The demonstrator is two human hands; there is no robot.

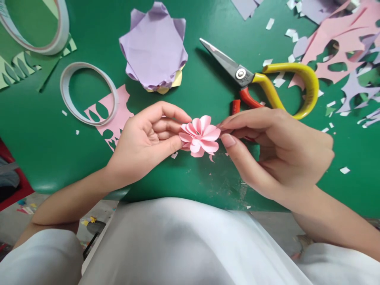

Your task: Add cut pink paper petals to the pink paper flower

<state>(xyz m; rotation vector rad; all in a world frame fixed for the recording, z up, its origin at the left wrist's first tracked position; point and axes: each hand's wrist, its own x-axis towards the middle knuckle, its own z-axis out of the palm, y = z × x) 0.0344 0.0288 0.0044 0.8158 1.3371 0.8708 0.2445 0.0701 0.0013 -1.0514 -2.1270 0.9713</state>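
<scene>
A pink paper flower [199, 136] with layered, rounded petals is held above the green table. My left hand [148, 142] pinches its left side between thumb and fingers. On the opposite side, my right hand [267, 146] has its thumb and forefinger closed at the edge of a petal; the exact contact is partly hidden. Scissors [241, 73] with yellow and red handles lie just beyond my right hand, which covers part of the red handle. Behind the flower sits a larger purple folded-paper piece [154, 51] with yellow paper showing beneath it.
Two rolls of tape [65, 95] lie at the left, one resting over a pink cut-out scrap [123, 103]. Green paper scraps [18, 71] are at the far left. Pink offcuts [350, 35], purple offcuts and small white bits cover the right side of the table [190, 186].
</scene>
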